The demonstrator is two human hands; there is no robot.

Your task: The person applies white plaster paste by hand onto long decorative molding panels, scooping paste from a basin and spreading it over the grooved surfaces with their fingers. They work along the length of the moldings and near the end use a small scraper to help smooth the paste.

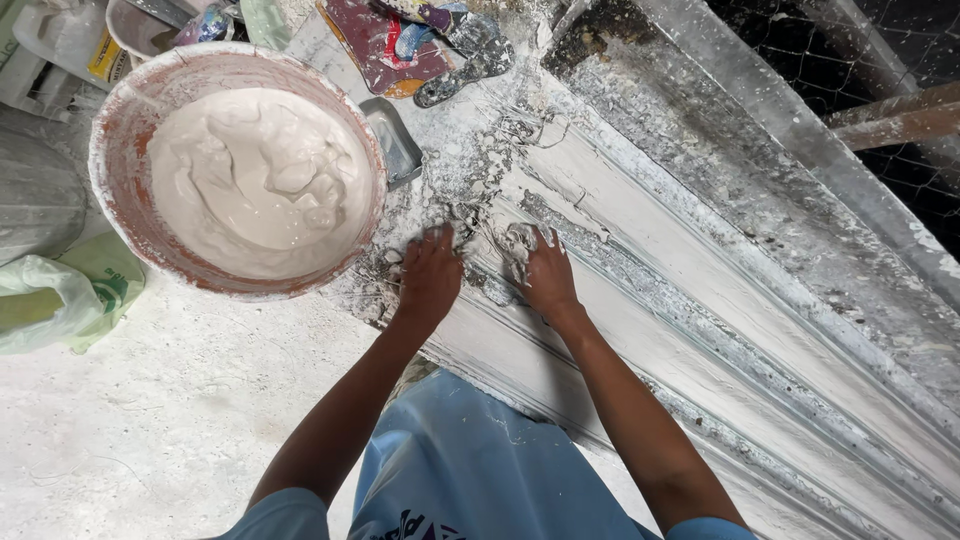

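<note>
Centrally: left hand (430, 280) and right hand (545, 275), both spread flat, holding nothing, pressing wet plaster (515, 250) into mould (700, 300); bucket (120, 150) upper left.

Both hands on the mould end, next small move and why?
Probably sweep the right hand, plaster-caked, along the long grooved white plaster moulding: rough clumps sit at this end; left hand lies flat beside it; the round red bowl of wet plaster stays full.

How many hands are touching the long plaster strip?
2. The left hand presses flat on the strip near its end, beside the bucket. The right hand presses beside it, wet plaster at its fingers.
</note>
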